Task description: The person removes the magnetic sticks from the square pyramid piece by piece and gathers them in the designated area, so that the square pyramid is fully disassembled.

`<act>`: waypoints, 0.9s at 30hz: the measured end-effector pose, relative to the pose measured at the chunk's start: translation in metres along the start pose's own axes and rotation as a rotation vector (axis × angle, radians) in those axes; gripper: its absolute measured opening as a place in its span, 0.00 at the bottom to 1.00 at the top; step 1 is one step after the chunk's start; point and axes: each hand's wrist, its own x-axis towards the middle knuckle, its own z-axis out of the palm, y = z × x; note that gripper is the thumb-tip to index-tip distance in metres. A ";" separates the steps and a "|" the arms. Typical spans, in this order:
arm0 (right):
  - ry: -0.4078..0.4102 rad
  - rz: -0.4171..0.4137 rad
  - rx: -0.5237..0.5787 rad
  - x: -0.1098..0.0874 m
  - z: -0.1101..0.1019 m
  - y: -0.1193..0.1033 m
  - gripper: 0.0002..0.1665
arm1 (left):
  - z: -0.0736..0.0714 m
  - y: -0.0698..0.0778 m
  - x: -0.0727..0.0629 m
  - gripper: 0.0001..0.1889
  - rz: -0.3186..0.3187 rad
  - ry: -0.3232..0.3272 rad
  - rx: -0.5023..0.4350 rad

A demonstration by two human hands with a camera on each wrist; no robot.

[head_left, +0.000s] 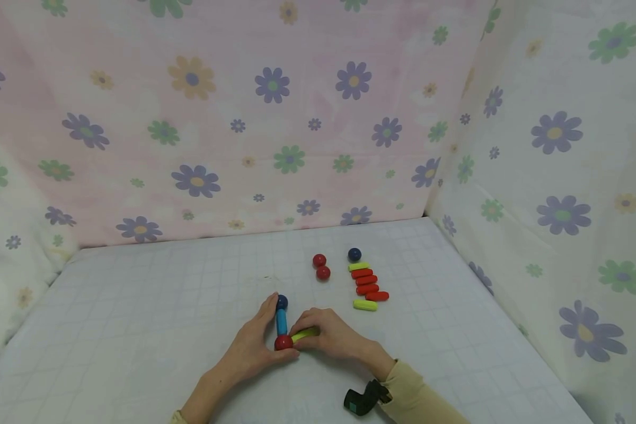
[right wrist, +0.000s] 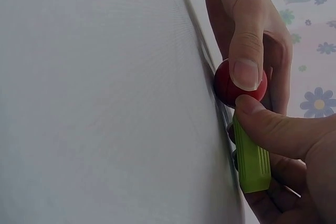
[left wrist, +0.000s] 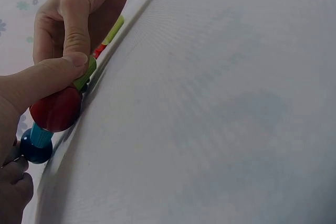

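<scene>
My left hand [head_left: 248,346] grips a small joined piece lying on the table: a red ball [head_left: 283,342], a light blue rod [head_left: 281,322] and a dark blue ball [head_left: 282,302] in a row. Its thumb presses the red ball, while the fingers lie along the dark blue ball's side. From the right, my right hand [head_left: 333,337] pinches a yellow-green ridged rod [right wrist: 253,161] between thumb and fingers. One end of that rod meets the red ball; whether it sits in a hole cannot be seen. The right thumb tip is close by the red ball in the right wrist view.
Farther back on the white table [head_left: 153,306] lie two red balls [head_left: 323,273] and another dark blue ball [head_left: 354,254]. Beside them is a column of several red rods [head_left: 367,289] with a yellow-green rod [head_left: 365,305] at its near end. Flowered cloth walls [head_left: 233,147] enclose the table.
</scene>
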 end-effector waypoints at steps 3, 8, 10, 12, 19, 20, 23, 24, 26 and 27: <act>-0.003 -0.002 -0.003 0.000 0.000 -0.001 0.13 | 0.000 -0.001 0.000 0.62 0.000 0.000 0.005; -0.005 -0.017 -0.015 0.000 0.000 -0.001 0.13 | 0.000 -0.002 0.000 0.62 0.002 -0.001 0.003; -0.004 -0.023 -0.022 0.000 0.000 -0.001 0.13 | 0.000 -0.002 0.000 0.62 0.002 0.002 0.004; -0.004 -0.027 -0.026 0.000 0.000 -0.001 0.13 | -0.001 -0.002 0.000 0.62 0.001 0.006 0.003; 0.024 0.008 -0.063 -0.004 -0.008 0.003 0.12 | 0.000 -0.001 0.001 0.62 -0.017 -0.002 -0.001; 0.039 0.016 -0.068 -0.006 -0.011 0.004 0.12 | 0.000 -0.001 0.002 0.62 -0.018 -0.002 0.001; 0.098 0.043 -0.088 -0.016 -0.020 0.007 0.11 | 0.000 -0.001 0.002 0.62 -0.018 0.001 0.013; 0.119 0.054 -0.099 -0.020 -0.024 0.008 0.11 | 0.000 0.000 0.002 0.62 -0.020 0.003 0.015; 0.165 0.066 -0.122 -0.028 -0.030 0.012 0.11 | -0.001 -0.001 0.002 0.62 -0.027 0.003 0.016; 0.188 0.082 -0.137 -0.032 -0.033 0.014 0.11 | -0.002 -0.001 0.001 0.62 -0.030 0.003 0.018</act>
